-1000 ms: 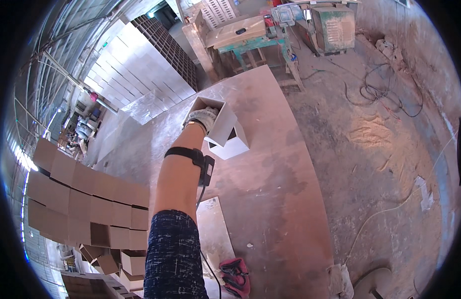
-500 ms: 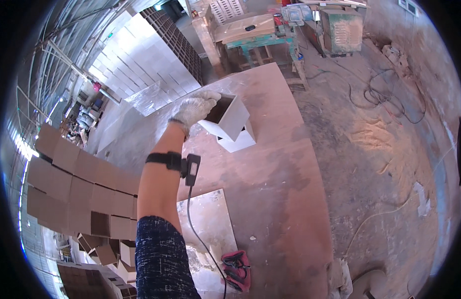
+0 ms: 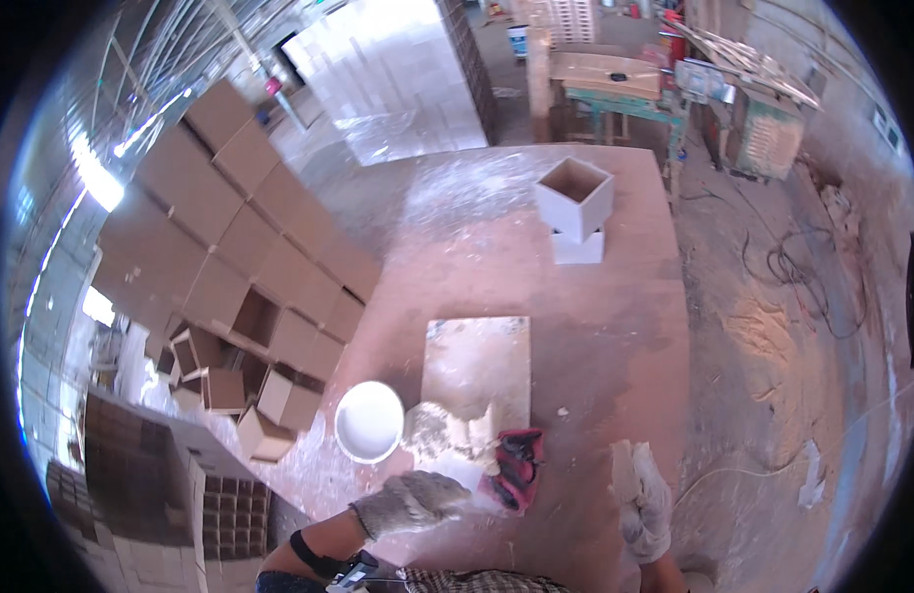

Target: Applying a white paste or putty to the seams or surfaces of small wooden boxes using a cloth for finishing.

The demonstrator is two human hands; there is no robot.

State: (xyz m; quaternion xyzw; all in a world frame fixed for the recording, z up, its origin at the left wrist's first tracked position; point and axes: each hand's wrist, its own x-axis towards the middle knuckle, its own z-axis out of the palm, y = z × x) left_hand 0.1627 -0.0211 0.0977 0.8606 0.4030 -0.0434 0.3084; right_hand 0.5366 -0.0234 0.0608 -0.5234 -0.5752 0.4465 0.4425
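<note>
Table (image 3: 605,341): reddish-brown top, dusty. Two pale boxes near its far right corner, one on the other. Upper box (image 3: 576,198): mouth up, brown inside, one corner toward the near edge; turned relative to the lower box (image 3: 580,249), which it partly covers.

Left hand (image 3: 413,502): gloved, over the near left part, back upward, fingers pointing right. Palm hidden; cannot tell if anything is gripped. Nearest items: white bowl (image 3: 369,423) by the left edge and pale crumbly heap (image 3: 442,435) right of it.

Right hand (image 3: 642,502): gloved, near the right edge, fingers extended toward the far edge; cannot tell if anything is held. Both hands well apart from the boxes.

Pale board (image 3: 477,361) mid-table, heap at its near end. Pink-and-black cloth (image 3: 517,472) just right of heap. Brown box stack (image 3: 230,222) beyond the left edge.
</note>
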